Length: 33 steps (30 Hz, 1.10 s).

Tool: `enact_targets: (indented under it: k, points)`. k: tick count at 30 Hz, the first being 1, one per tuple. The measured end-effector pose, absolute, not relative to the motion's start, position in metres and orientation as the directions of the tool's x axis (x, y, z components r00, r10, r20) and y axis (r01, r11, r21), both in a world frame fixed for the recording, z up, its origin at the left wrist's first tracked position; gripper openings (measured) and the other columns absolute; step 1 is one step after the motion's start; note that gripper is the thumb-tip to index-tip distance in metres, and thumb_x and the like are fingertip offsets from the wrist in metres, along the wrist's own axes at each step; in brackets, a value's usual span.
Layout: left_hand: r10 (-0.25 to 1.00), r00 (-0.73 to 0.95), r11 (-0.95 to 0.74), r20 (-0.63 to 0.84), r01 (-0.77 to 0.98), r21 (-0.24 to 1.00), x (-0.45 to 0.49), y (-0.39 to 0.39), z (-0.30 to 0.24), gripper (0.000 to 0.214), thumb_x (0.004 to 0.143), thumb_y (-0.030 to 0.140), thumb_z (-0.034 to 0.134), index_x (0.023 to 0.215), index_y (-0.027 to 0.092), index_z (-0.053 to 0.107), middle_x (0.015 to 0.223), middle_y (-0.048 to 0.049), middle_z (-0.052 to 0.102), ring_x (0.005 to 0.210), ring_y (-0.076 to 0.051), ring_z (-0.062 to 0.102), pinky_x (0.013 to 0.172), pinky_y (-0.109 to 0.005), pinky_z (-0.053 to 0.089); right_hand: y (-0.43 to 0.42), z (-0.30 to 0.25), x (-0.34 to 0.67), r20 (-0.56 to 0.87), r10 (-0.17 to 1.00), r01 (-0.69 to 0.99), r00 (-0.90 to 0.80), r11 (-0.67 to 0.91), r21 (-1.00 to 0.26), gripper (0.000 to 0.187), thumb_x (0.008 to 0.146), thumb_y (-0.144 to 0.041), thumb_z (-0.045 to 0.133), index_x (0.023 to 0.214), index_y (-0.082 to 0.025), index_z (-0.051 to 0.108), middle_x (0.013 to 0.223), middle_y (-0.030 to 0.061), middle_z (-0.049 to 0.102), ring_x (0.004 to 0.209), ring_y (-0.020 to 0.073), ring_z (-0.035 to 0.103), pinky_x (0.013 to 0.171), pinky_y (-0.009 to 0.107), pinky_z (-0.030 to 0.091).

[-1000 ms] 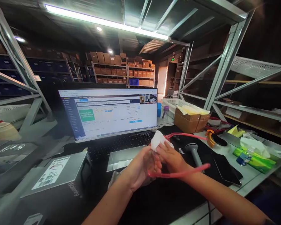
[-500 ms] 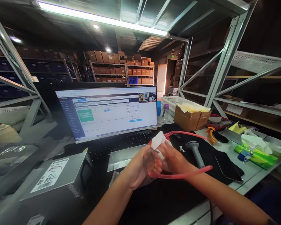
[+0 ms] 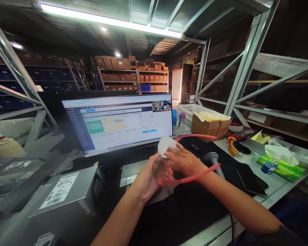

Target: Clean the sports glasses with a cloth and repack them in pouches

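Note:
A pair of glasses [image 3: 193, 178] with red arms and clear lenses is between my hands above the dark desk mat, arms pointing right. My left hand [image 3: 147, 179] grips the front of the glasses near a lens. Fingers of my right hand [image 3: 188, 163] press a white tissue [image 3: 164, 145] against the lens from the other side. The lens is partly hidden by fingers and tissue. Beneath and behind the hands are an open shallow grey box [image 3: 125, 176] and some crumpled translucent wrapping [image 3: 166, 194].
A monitor [image 3: 128, 133] stands behind a black keyboard [image 3: 110, 160]. To the right are a barcode scanner [image 3: 212, 158], a phone [image 3: 248, 178], an orange tape dispenser [image 3: 231, 146], a small bottle [image 3: 269, 167] and a green tissue pack [image 3: 292, 172]. A labelled grey box [image 3: 84, 191] is at left.
Both hands, the glasses and the tissue have shifted slightly left. The right hand's fingers are now laid flatter over the tissue, and a yellow panel has appeared on the monitor.

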State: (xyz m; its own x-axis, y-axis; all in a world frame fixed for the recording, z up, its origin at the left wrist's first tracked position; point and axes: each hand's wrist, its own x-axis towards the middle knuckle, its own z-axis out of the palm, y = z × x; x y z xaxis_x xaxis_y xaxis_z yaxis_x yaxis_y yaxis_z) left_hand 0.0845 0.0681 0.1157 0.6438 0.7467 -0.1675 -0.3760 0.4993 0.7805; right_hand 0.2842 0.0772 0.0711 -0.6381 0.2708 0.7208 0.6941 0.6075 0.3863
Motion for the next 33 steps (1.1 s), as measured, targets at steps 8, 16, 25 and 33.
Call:
enact_targets:
  k: [8, 16, 25, 33]
  points:
    - [0.776, 0.588, 0.5, -0.228, -0.354, 0.791, 0.088, 0.069, 0.117, 0.051, 0.103, 0.039, 0.032, 0.074, 0.011, 0.063, 0.063, -0.0088, 0.062, 0.048, -0.015, 0.059, 0.049, -0.024, 0.05, 0.086, 0.06, 0.283, 0.792, 0.366, 0.768, -0.488, 0.611, 0.191, 0.067, 0.098, -0.012, 0.047, 0.159, -0.013, 0.019, 0.145, 0.0146, 0.056, 0.142, 0.022, 0.044, 0.123, 0.045, 0.031]
    - [0.787, 0.587, 0.47, -0.192, -0.367, 0.803, 0.085, 0.07, 0.116, 0.049, 0.103, 0.04, 0.035, 0.075, 0.011, 0.063, 0.064, -0.0093, 0.063, 0.051, -0.016, 0.06, 0.049, -0.025, 0.051, 0.089, 0.077, 0.284, 0.734, 0.294, 0.708, -0.612, 0.617, 0.344, 0.066, 0.098, -0.01, 0.047, 0.159, -0.012, 0.02, 0.144, 0.0157, 0.057, 0.145, 0.0225, 0.04, 0.125, 0.048, 0.025]
    - [0.77, 0.617, 0.473, -0.164, -0.379, 0.795, 0.086, 0.072, 0.114, 0.045, 0.101, 0.038, 0.038, 0.082, 0.01, 0.067, 0.063, -0.0075, 0.063, 0.05, -0.015, 0.059, 0.05, -0.024, 0.052, 0.086, 0.051, 0.279, 0.776, 0.306, 0.673, -0.551, 0.713, 0.196, 0.069, 0.099, -0.023, 0.053, 0.159, -0.014, 0.02, 0.148, 0.0147, 0.053, 0.144, 0.0224, 0.041, 0.122, 0.045, 0.034]
    - [0.768, 0.62, 0.465, -0.16, -0.368, 0.805, 0.083, 0.076, 0.11, 0.048, 0.102, 0.041, 0.037, 0.078, 0.01, 0.065, 0.065, -0.0092, 0.064, 0.051, -0.015, 0.06, 0.048, -0.024, 0.051, 0.088, 0.061, 0.282, 0.816, 0.293, 0.783, -0.497, 0.557, 0.277, 0.073, 0.096, -0.007, 0.049, 0.16, -0.014, 0.015, 0.144, 0.0146, 0.057, 0.144, 0.0215, 0.04, 0.126, 0.047, 0.025]
